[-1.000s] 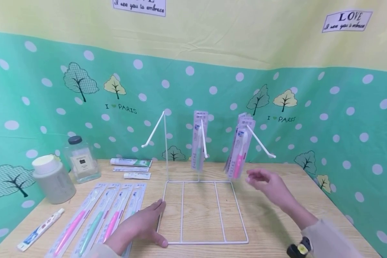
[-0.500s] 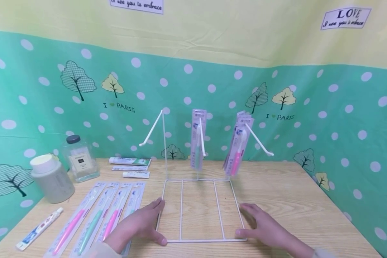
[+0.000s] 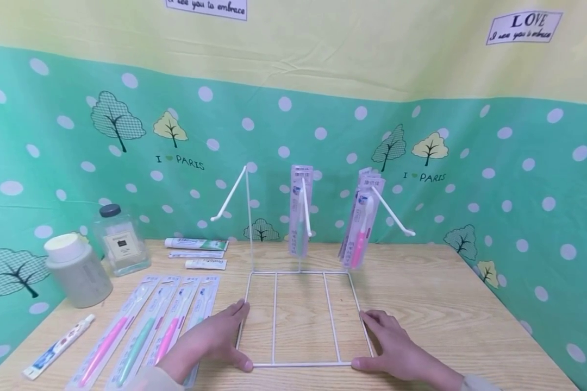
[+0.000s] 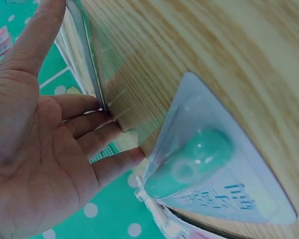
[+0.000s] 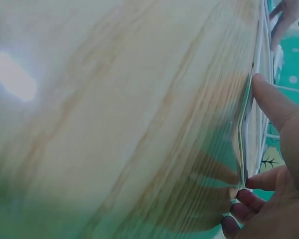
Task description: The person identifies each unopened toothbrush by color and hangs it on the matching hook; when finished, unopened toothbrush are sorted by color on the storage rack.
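Observation:
A white wire display rack (image 3: 274,320) stands on the table, its flat base toward me and three hooks rising behind. My left hand (image 3: 215,339) touches the base's left side, thumb at the front corner; its fingers look straight in the left wrist view. The right hand (image 3: 391,347) rests against the base's right side, with the thumb on the front wire near the corner. Packaged toothbrushes hang on two hooks: a pink-handled one (image 3: 360,241) in front on the right hook, a green-handled one (image 3: 295,217) on the middle hook. The left hook (image 3: 230,194) is bare.
Several packaged toothbrushes (image 3: 108,339) lie left of the rack, partly under my left forearm. Toothpaste tubes (image 3: 195,244) lie behind them, another tube (image 3: 58,347) at far left. A grey jar (image 3: 80,277) and a glass bottle (image 3: 124,247) stand by the patterned curtain (image 3: 323,81).
My right hand has come down from beside the right-hook toothbrushes to the base's right front corner, its thumb shifting inward along the front wire. The left hand has stayed in place.

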The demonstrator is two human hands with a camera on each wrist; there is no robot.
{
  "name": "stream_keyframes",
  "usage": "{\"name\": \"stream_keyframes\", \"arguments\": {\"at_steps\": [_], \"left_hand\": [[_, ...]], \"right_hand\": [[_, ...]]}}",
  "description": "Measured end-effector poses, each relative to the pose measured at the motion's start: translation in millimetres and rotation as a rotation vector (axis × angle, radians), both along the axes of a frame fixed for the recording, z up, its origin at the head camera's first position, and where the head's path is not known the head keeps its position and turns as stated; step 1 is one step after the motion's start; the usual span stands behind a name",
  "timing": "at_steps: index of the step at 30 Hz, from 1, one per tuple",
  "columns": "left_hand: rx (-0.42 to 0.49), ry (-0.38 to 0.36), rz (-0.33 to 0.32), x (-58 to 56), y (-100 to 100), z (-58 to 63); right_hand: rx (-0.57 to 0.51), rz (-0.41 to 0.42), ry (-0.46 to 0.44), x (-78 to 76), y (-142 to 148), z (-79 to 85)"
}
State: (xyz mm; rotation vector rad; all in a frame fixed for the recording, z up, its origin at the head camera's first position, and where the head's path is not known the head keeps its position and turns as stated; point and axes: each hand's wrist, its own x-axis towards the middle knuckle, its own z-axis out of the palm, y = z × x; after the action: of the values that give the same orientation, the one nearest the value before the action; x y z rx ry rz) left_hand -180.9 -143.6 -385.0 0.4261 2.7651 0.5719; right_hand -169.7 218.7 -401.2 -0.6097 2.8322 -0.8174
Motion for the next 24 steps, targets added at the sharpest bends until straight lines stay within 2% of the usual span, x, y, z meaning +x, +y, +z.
{"name": "stream_keyframes", "arguments": {"at_steps": [6,11,16,20,24], "left_hand": [[-0.001,0.006,-0.001,-0.1,1.1,1.8],[0.001,0.008,0.009,1.8,0.6,5.1],[0.039,0.029,-0.032,-1.4,-7.7,10.4],[0.108,0.126,-0.033,-6.0,-28.7,16.1],[0.149,0.274,0.039,-9.4,-63.6,19.1]], "right_hand": [[0.014,-0.004,0.037,0.3,-1.0,-1.0],[0.037,-0.024,-0.001,-1.5,-3.3,0.5],[0.035,-0.026,-0.04,-2.4,-6.0,2.7],[0.025,-0.016,-0.047,-2.6,-6.7,3.0],[0.03,-0.026,-0.052,-2.3,-5.8,2.4]]}}
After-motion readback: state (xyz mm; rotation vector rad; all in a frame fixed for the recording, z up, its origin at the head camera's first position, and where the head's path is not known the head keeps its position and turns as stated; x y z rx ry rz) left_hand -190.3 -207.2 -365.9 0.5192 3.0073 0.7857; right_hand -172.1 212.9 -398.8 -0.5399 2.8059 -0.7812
